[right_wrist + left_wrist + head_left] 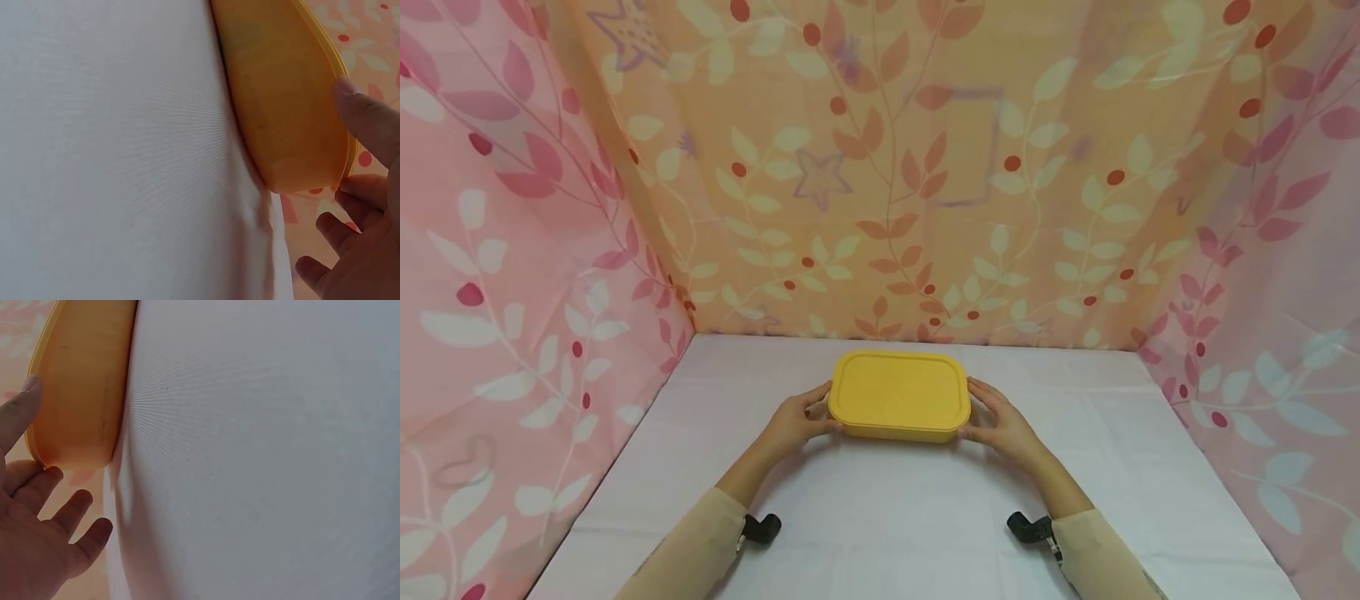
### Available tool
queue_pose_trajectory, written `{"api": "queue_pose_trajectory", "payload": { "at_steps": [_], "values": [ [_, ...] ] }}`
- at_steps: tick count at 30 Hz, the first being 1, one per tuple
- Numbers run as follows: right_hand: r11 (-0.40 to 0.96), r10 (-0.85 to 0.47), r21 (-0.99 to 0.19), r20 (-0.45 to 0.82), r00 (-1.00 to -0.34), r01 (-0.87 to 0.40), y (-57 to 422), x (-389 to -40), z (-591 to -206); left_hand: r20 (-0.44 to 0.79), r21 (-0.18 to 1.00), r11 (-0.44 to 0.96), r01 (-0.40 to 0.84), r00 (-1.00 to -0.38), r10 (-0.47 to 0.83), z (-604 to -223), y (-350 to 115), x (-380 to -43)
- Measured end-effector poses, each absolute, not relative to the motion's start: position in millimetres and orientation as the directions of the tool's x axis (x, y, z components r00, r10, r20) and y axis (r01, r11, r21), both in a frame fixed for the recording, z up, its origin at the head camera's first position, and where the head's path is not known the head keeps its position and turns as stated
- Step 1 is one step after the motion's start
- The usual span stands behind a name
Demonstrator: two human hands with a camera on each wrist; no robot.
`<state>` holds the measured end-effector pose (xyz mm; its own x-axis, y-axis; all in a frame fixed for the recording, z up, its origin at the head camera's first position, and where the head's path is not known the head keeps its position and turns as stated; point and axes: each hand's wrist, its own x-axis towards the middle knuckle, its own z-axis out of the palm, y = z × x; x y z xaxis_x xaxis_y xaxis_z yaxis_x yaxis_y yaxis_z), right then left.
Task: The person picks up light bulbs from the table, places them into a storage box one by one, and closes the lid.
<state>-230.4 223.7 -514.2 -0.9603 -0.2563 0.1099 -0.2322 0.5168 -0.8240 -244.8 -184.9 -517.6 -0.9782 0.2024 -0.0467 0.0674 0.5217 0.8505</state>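
Observation:
A yellow rectangular food container [898, 392] with rounded corners lies flat on the white-covered table, its lid on. At its left end my left hand [788, 427] holds the rim, thumb at the front corner and fingers toward the back. The right hand [1013, 429] grips the opposite end in the same way. In the left wrist view the container's side wall [84, 394] is slightly see-through, and the lower fingers spread off it. From the right wrist, the thumb presses the lid's edge beside the wall [281, 119]. What is inside cannot be made out.
White cloth [880, 517] covers the table. An orange leaf-patterned curtain [880, 208] hangs behind it, with pink patterned curtains [512, 250] along both sides. Black wrist-worn devices [763, 528] stick out inward from both sleeve cuffs.

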Motion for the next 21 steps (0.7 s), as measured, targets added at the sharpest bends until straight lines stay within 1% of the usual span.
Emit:
{"api": "queue_pose_trajectory", "payload": {
  "at_steps": [4, 10, 16, 21],
  "values": [
    [0.56, -0.263, -0.785, 0.133, -0.956, -0.263, 226, -226, -514, -0.05, 0.849, 0.524, 0.06, -0.98, 0.193, -518, -187, -241],
    [0.607, -0.264, -0.736, 0.167, -0.95, -0.298, 228, -219, -512, 0.01, 0.843, 0.524, 0.124, -0.976, 0.216, -515, -188, -236],
    [0.64, -0.269, -0.699, 0.187, -0.945, -0.32, 230, -214, -512, 0.04, 0.786, 0.598, 0.154, -0.979, 0.2, -514, -194, -229],
    [0.651, -0.299, -0.659, 0.232, -0.926, -0.376, 233, -207, -509, 0.02, 0.766, 0.623, 0.161, -0.974, 0.226, -509, -200, -220]
  ]
}}
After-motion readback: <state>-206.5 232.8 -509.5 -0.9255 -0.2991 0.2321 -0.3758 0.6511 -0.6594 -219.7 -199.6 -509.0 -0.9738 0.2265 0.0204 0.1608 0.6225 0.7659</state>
